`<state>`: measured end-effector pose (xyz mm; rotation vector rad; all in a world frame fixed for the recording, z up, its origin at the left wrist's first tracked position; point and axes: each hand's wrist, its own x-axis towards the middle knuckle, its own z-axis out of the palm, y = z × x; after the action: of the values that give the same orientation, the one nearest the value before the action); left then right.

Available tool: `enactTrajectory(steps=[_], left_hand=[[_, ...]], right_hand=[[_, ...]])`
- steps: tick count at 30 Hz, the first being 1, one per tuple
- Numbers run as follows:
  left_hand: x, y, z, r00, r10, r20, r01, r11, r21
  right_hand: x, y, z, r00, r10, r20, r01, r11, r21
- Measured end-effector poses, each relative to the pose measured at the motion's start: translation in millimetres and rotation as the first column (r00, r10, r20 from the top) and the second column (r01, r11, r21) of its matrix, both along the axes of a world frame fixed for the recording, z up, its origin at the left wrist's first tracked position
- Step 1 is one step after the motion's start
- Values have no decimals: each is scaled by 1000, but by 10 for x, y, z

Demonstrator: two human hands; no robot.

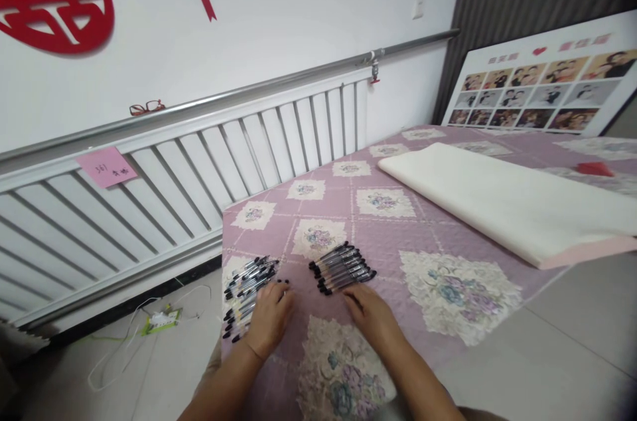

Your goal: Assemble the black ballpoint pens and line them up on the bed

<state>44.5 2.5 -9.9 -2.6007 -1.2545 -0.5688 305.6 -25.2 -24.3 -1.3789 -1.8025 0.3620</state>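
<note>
Several clear-barrelled pens with black ends lie in a loose pile [251, 281] near the left edge of the patterned tablecloth [378, 228]. My left hand [271, 316] rests over the right side of that pile, its fingers curled down around a pen whose dark end shows just past the fingertips. A second group of pens [343, 267] lies side by side in a neat slanted row to the right. My right hand [371, 311] is at the near edge of this row, fingers bent and a little apart, with nothing visible held in it.
A large folded cream sheet [502, 198] lies on the table's right side, with a red paper piece [594, 169] beyond. A white radiator [199, 175] runs along the wall behind. A power strip [163, 320] with cables lies on the floor at left.
</note>
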Motion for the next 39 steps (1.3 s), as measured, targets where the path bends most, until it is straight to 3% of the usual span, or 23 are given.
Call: enactTrajectory(steps=[7,10,14,22,32,39], left_hand=[[923,-30,21,996,-91,-5,89,981,-174],[1177,12,36,999,-17,-34,8,969,-245],[1293,56,31,998,35,-45,-46,962,-271],[1154,-40,-4,994,97,-48,-107,937,-332],[359,-505,-143,988,109,108,-68,943,-326],[246,-625,-151,968,138,212,-65,945,-319]], right_hand=[[313,4,101,936,-302,-178,304,953,-21],[368,-14,126,909,-344,-237,344,938,-41],[383,-20,149,907,-332,-258,332,942,-46],[384,-2,139,946,-286,-151,277,958,-75],[70,-107,132,989,18,150,-2,994,-105],[-179,-188,214,980,186,72,-169,966,-194]])
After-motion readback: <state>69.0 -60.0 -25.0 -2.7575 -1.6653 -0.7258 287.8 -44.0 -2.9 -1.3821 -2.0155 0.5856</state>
